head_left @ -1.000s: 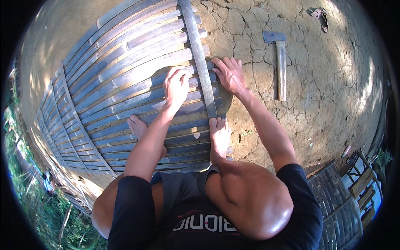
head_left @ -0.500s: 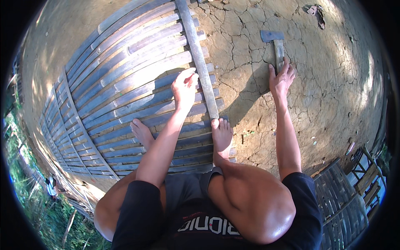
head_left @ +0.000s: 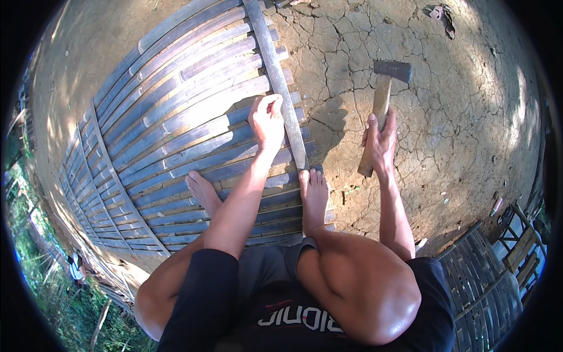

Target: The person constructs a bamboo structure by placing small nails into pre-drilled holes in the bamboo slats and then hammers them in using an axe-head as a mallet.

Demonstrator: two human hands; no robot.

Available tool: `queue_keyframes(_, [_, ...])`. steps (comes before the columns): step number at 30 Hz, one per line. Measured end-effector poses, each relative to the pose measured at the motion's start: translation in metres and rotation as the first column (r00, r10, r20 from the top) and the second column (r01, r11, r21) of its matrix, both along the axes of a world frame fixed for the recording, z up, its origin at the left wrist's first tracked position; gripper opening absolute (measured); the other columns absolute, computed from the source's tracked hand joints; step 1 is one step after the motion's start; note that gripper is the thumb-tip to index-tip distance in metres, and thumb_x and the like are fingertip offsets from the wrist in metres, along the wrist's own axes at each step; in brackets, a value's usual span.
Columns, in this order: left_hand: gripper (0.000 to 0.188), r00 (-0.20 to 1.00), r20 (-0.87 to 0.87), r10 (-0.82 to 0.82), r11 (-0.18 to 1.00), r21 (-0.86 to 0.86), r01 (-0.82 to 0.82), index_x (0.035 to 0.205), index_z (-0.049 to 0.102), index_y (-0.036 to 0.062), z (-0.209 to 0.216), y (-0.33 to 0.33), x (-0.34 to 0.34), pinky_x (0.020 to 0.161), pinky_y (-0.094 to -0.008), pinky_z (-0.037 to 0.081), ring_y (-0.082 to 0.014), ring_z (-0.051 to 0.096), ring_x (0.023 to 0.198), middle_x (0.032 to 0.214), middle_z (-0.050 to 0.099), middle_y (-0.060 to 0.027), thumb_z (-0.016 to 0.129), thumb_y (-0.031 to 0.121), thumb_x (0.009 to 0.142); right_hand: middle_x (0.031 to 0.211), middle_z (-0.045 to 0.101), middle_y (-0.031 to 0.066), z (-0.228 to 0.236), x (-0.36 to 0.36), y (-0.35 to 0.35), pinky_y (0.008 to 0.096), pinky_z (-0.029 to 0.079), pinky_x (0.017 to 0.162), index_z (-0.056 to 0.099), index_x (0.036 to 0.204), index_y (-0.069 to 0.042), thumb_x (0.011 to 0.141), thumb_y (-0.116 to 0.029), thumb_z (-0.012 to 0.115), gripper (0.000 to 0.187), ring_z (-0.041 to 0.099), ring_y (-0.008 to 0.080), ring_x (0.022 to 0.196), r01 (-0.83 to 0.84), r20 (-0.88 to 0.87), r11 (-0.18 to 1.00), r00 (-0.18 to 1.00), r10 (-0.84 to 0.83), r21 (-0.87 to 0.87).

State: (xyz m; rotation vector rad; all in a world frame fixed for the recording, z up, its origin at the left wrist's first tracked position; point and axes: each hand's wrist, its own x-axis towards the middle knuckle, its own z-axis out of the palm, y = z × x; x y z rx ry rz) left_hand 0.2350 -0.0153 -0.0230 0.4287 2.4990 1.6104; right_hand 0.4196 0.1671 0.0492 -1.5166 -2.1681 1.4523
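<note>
My right hand [head_left: 382, 142] is wrapped round the wooden handle of a hatchet [head_left: 382, 92], above the cracked ground. Its dark metal head points away from me and the handle's butt sticks out below my fingers. My left hand [head_left: 267, 126] has thumb and fingertips pinched together beside a long flat bamboo strip [head_left: 273, 66]; anything between the fingertips is too small to make out. That strip lies across the ends of several parallel bamboo slats [head_left: 182, 120], which form a panel on the ground.
My left foot [head_left: 203, 190] rests on the slats, and my right foot [head_left: 314, 193] stands at the strip's near end. Dry cracked earth [head_left: 463, 135] stretches to the right. Another slatted bamboo piece [head_left: 478, 281] is at lower right, and greenery [head_left: 76, 317] at lower left.
My right hand has taken hold of the hatchet, lifted it off the ground and brought it nearer and slightly left. The left hand has shifted slightly right, still pinched.
</note>
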Motion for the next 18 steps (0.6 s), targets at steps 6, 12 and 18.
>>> queue_keyframes(6, [0.006, 0.993, -0.121, 0.011, 0.999, -0.029, -0.014, 0.095, 0.068, 0.0048, -0.002, 0.005, 0.005, 0.059, -0.0323, 0.047, -0.0182, 0.059, 0.068, 0.081, 0.061, -0.0064, 0.07, 0.005, 0.089, 0.088, 0.065, 0.0187, 0.021, -0.008, -0.046, 0.0396, 0.052, 0.053, 0.037, 0.144, -0.005, 0.104, -0.024, 0.053, 0.047, 0.064, 0.0246, 0.064, -0.184, -0.055, 0.983, 0.981, 0.184, -0.01])
queue_keyframes(12, [0.007, 0.997, -0.066, 0.046, 0.999, -0.008, -0.046, 0.094, 0.067, 0.0038, 0.003, 0.008, 0.01, 0.063, -0.0323, 0.05, -0.0205, 0.061, 0.071, 0.083, 0.063, -0.0084, 0.069, 0.002, 0.088, 0.097, 0.066, 0.0293, 0.021, -0.015, -0.06, 0.0469, 0.053, 0.065, 0.04, 0.142, -0.002, 0.101, -0.02, 0.057, 0.048, 0.069, 0.0418, 0.08, -0.37, -0.063, 0.928, 0.926, 0.371, 0.028])
queue_keyframes(18, [0.012, 0.996, -0.065, 0.064, 0.998, -0.004, -0.064, 0.097, 0.065, 0.0008, -0.001, 0.006, 0.012, 0.072, -0.0367, 0.054, -0.0291, 0.066, 0.082, 0.09, 0.065, -0.0129, 0.062, -0.005, 0.086, 0.083, 0.067, 0.0239, 0.032, -0.022, -0.062, 0.0436, 0.051, 0.061, 0.041, 0.143, -0.001, 0.101, -0.019, 0.058, 0.049, 0.069, 0.0352, 0.068, -0.479, -0.013, 0.876, 0.878, 0.479, -0.06])
